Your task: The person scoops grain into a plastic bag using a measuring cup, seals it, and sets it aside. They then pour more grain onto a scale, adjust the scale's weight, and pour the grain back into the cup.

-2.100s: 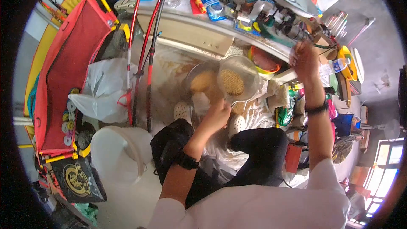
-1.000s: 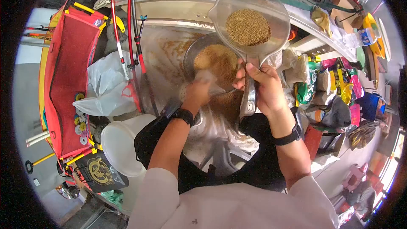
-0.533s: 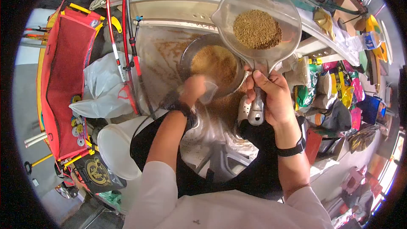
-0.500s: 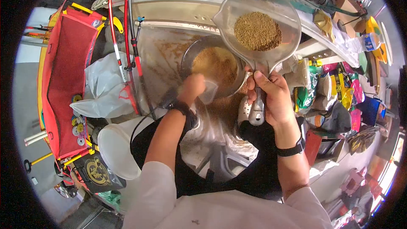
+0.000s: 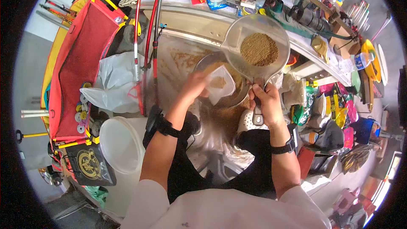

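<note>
My right hand (image 5: 267, 104) is closed around the handle of a large round strainer (image 5: 237, 38), see-through and raised over a bowl. A heap of brown granules (image 5: 259, 49) lies in it. My left hand (image 5: 196, 85) grips a translucent white plastic cup (image 5: 227, 80), tilted, with a little brown material showing inside. Below both hands sits the dark-rimmed round bowl (image 5: 202, 62), holding brown powder; the cup and strainer hide much of it.
Brown powder is scattered on the floor around the bowl. A white bucket (image 5: 121, 146) stands at left, near a white plastic bag (image 5: 116, 82) and red rods (image 5: 148, 55). A cluttered table (image 5: 186, 23) lies ahead; colourful packets (image 5: 341, 106) are at right.
The left-hand cup has risen from the bowl and turned so its inside shows. The strainer has lowered slightly and sits farther from the camera. The whole view has shifted.
</note>
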`<state>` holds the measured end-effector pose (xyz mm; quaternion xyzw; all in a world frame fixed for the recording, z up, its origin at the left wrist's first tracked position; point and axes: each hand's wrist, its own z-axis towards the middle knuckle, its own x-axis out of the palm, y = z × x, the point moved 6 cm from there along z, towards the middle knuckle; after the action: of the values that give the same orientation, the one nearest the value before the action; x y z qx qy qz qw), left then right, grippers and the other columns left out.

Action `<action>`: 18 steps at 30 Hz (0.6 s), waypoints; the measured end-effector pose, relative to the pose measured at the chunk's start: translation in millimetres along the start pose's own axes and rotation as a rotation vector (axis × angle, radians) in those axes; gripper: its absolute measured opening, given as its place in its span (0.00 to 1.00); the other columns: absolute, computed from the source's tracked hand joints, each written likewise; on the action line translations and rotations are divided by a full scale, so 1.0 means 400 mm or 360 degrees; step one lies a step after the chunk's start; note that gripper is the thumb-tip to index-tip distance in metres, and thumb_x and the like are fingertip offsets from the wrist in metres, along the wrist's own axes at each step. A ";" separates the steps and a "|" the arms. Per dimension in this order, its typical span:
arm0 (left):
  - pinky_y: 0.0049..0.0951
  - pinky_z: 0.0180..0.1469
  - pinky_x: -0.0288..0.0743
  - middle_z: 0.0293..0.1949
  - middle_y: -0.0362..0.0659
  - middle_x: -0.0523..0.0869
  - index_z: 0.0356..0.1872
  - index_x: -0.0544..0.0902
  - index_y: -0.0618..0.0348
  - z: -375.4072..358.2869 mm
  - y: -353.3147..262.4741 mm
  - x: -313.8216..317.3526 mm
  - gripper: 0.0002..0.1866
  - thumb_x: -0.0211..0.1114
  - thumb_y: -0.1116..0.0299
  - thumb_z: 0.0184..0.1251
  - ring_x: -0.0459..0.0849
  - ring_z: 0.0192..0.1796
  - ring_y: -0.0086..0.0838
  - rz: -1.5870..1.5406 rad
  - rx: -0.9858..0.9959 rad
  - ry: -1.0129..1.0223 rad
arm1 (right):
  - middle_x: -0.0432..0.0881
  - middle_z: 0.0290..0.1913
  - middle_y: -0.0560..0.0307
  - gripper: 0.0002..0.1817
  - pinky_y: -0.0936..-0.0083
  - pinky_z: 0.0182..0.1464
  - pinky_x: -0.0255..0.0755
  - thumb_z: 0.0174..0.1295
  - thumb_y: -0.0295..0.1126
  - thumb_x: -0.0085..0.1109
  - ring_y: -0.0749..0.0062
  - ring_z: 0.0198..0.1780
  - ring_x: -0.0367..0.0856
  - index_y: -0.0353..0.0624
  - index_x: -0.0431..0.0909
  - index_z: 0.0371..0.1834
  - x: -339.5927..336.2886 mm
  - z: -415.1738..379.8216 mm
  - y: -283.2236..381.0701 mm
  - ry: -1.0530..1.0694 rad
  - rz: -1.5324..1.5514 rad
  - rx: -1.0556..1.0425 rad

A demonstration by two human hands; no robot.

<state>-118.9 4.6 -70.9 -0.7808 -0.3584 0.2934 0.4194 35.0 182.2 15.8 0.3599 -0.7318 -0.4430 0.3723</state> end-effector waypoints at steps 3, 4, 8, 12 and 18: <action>0.26 0.22 0.79 0.27 0.45 0.83 0.36 0.81 0.66 -0.013 -0.026 0.000 0.09 0.59 0.70 0.61 0.82 0.22 0.27 -0.0003 -0.0052 0.0089 | 0.73 0.24 0.62 0.10 0.84 0.22 0.65 0.68 0.30 0.47 0.79 0.19 0.70 0.35 0.73 0.44 0.009 0.000 -0.003 0.0052 -0.0105 0.0018; 0.26 0.22 0.79 0.27 0.45 0.83 0.36 0.81 0.66 -0.022 -0.045 -0.001 0.09 0.59 0.70 0.61 0.82 0.22 0.27 -0.0018 -0.0041 0.0081 | 0.73 0.24 0.62 0.10 0.84 0.22 0.65 0.67 0.30 0.47 0.79 0.19 0.70 0.35 0.73 0.43 0.012 -0.002 -0.001 0.0072 -0.0117 0.0025; 0.25 0.23 0.79 0.31 0.46 0.84 0.39 0.81 0.67 -0.029 -0.097 0.007 0.11 0.58 0.69 0.61 0.82 0.23 0.26 -0.0152 0.0081 0.0122 | 0.73 0.23 0.61 0.05 0.80 0.21 0.64 0.66 0.28 0.48 0.79 0.18 0.69 0.38 0.69 0.35 0.010 -0.007 0.003 -0.0003 -0.0275 -0.0020; 0.25 0.25 0.80 0.31 0.45 0.84 0.40 0.81 0.67 -0.002 -0.080 0.002 0.12 0.56 0.72 0.60 0.83 0.25 0.26 -0.0054 0.0073 0.0144 | 0.72 0.22 0.61 0.07 0.82 0.20 0.65 0.67 0.29 0.47 0.79 0.19 0.70 0.36 0.70 0.35 0.002 -0.006 -0.005 -0.0018 -0.0481 -0.0070; 0.26 0.26 0.80 0.31 0.45 0.83 0.41 0.81 0.67 0.063 -0.059 -0.021 0.14 0.51 0.78 0.56 0.83 0.27 0.26 0.0116 0.0235 0.0125 | 0.70 0.20 0.63 0.08 0.81 0.20 0.62 0.67 0.29 0.47 0.81 0.18 0.67 0.39 0.69 0.30 0.011 -0.036 -0.017 -0.0065 -0.0464 -0.0037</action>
<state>-150.3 18.4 -61.0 -0.7711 -0.2903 0.3032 0.4787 46.9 170.4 15.3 0.4489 -0.6740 -0.5081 0.2933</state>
